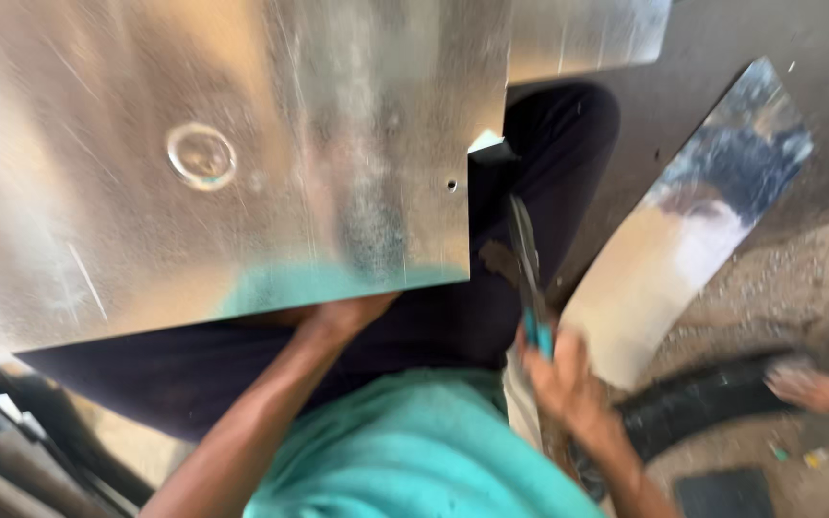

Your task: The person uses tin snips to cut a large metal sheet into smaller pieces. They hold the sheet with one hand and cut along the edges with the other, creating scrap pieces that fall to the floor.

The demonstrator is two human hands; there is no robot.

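A large shiny metal sheet (203,153) fills the upper left and rests over my lap. My left hand (343,315) grips its near edge from underneath, fingers partly hidden by the sheet. My right hand (563,379) is closed on tin snips (528,278) with teal handles, whose blades point up along the sheet's cut right edge. A small notch (486,146) shows at the top of that edge. The picture is blurred by motion.
A curved offcut of sheet metal (693,230) lies on the gritty ground to the right. Another person's hand (803,386) in a white sleeve reaches in at the far right. Dark flat pieces (722,494) lie near the bottom right; stacked metal strips (2,451) at the bottom left.
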